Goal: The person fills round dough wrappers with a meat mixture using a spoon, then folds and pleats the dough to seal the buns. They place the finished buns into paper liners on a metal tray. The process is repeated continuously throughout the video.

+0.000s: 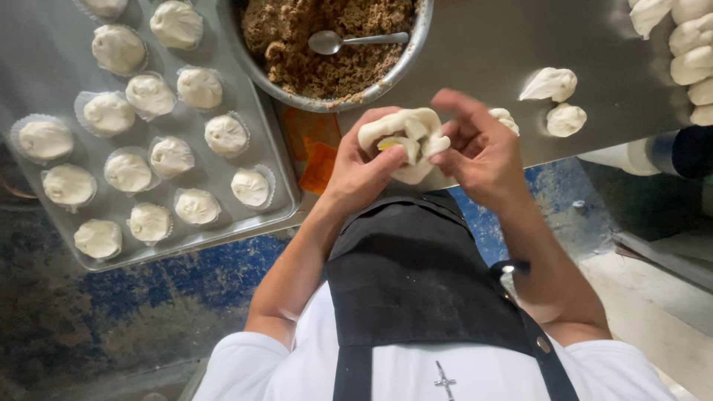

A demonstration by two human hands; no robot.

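Head view: both hands [420, 152] around dough bun [405, 141]

Bare steel table [475, 52] lies open beyond the hands. Obstacles: metal bowl of filling [327, 44] ahead-left, tray of shaped buns [44, 44] far left, loose dough pieces [553, 100] right.

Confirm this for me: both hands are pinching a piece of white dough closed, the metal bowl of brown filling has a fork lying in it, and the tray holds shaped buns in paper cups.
Not quite. In the head view a spoon, not a fork, lies in the metal bowl of brown filling. The rest holds: the left hand and right hand pinch the white dough, and the tray holds shaped buns in paper cups.
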